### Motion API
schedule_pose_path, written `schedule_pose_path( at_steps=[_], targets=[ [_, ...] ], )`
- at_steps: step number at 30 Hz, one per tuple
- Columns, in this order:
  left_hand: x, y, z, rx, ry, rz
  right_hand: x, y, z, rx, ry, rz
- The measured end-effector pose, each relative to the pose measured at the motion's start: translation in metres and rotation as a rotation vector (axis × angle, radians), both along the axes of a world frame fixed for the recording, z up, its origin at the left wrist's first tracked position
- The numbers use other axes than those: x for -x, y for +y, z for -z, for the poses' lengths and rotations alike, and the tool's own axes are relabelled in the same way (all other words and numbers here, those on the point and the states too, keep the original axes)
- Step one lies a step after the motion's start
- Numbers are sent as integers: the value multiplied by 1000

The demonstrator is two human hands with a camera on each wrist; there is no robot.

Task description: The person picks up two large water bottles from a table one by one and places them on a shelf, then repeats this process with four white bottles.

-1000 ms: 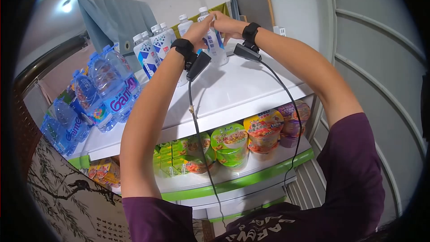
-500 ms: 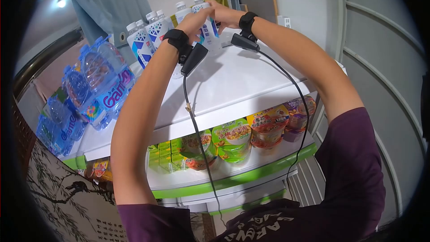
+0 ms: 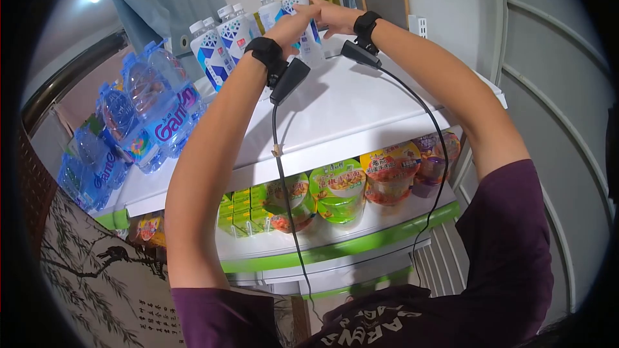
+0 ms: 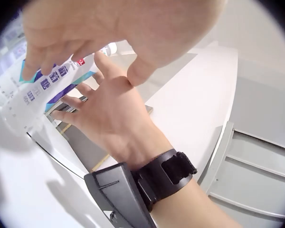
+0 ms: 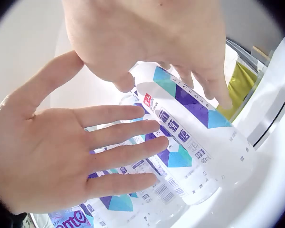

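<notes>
A white-capped clear drink bottle (image 3: 312,45) with a blue and purple patterned label stands on the white top shelf, at the right end of a row of similar bottles (image 3: 216,55). My left hand (image 3: 290,29) reaches across its front left; in the right wrist view the left fingers (image 5: 128,147) lie straight and spread along the labels. On the other side my right hand (image 3: 335,18) is by the bottle's upper part, fingers extended and apart in the left wrist view. Another bottle (image 3: 268,9) stands close to its left, partly behind my left hand.
Large blue water bottles (image 3: 161,103) in packs stand at the shelf's left. On the shelf below are cup noodles (image 3: 336,193) and green cartons (image 3: 242,212). A grey slatted wall (image 3: 548,122) rises on the right. Cables (image 3: 287,193) hang from both wrist cameras.
The right-end bottle has shifted slightly left, nearer its neighbour. My right hand's fingers look more extended than a second ago. The head view has tilted a little.
</notes>
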State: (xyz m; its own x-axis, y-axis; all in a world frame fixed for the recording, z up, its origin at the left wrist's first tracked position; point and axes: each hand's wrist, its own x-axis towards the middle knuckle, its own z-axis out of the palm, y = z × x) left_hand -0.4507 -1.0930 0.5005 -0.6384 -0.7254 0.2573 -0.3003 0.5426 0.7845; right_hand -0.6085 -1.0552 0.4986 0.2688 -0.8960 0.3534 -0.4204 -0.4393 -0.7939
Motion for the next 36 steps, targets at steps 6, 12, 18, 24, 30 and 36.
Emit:
schedule_pose_path(
  at_steps=[6,12,18,24,30,36],
  targets=[
    [30,4,-6,35,213,-59,-6,64,-8,134,-60,-19],
    [54,106,-28,-156,398,270,7,94,1,371,-191,158],
    [115,199,7,-2,372,534,21,189,29,636,-577,554],
    [52,332,80,-26,614,832,-46,348,97,1042,-429,759],
    [-13,434,220,-229,504,1151,-122,475,246,823,-206,1251],
    [-77,526,378,-445,183,1417,-238,620,396,423,-142,1603]
  ],
)
